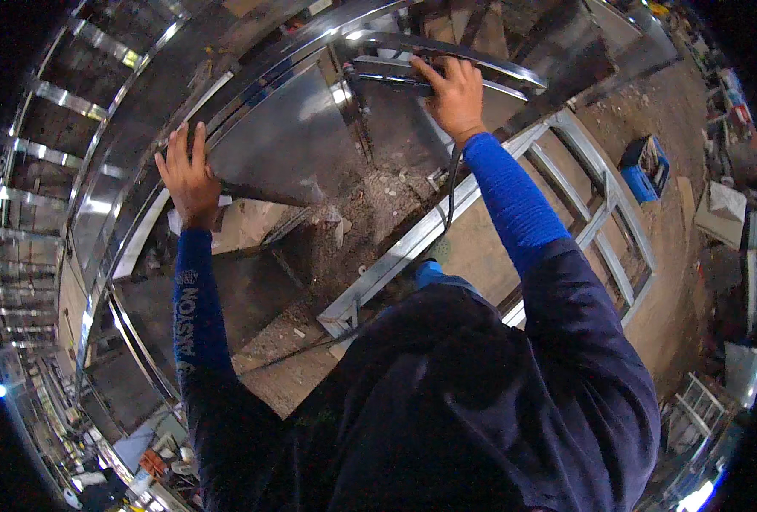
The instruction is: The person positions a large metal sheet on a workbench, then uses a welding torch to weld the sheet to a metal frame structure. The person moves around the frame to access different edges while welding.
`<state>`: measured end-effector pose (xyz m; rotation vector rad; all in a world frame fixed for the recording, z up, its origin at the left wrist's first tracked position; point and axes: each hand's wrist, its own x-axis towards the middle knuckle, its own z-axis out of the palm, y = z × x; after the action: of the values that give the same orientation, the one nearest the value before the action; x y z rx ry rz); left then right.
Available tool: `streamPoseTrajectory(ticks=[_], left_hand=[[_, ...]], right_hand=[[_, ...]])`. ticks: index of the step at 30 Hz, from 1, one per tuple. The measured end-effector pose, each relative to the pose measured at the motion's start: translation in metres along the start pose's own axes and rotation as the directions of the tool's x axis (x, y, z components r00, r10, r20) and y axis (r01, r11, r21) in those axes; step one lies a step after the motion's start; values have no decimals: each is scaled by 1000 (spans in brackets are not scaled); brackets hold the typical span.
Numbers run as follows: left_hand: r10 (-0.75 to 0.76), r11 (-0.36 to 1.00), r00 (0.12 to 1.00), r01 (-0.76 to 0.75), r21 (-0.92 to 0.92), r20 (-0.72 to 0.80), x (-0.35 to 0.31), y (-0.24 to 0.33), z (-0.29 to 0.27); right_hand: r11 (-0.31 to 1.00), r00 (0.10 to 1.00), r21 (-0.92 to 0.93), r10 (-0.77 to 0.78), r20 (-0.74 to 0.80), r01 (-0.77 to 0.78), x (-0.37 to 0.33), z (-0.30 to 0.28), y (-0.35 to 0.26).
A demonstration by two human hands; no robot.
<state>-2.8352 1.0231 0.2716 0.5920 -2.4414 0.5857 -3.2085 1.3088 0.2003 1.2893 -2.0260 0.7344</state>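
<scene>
My left hand [189, 181] rests with its fingers spread on the edge of a long shiny metal tube frame [101, 286] and holds nothing. Further right, my right hand [455, 98] curls over the metal bars at the far side, index finger stretched to the left. Under its palm lies a slim dark tool [391, 79], whose exact kind I cannot make out. From below the wrist a black cable [450, 200] hangs down. Between my hands lies a dark sheet-metal panel [272, 128], with a narrow metal bar [344, 98] at its right edge.
A welded grey metal frame with crossbars [583, 200] lies on the floor by my right arm. Ladder-like metal framing [71, 102] runs along the left. A blue crate [645, 169] stands at the right. Grit and scraps [370, 192] cover the ground, and clutter lines the rim.
</scene>
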Motion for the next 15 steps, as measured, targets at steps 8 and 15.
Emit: streamPoseTrajectory(ticks=[8, 15], left_hand=[[6, 989, 994, -22, -146, -113, 17, 23, 14], [303, 950, 939, -312, 31, 163, 43, 61, 34]], right_hand=[[994, 982, -80, 53, -183, -69, -5, 19, -8], [990, 987, -99, 85, -133, -99, -9, 16, -7]])
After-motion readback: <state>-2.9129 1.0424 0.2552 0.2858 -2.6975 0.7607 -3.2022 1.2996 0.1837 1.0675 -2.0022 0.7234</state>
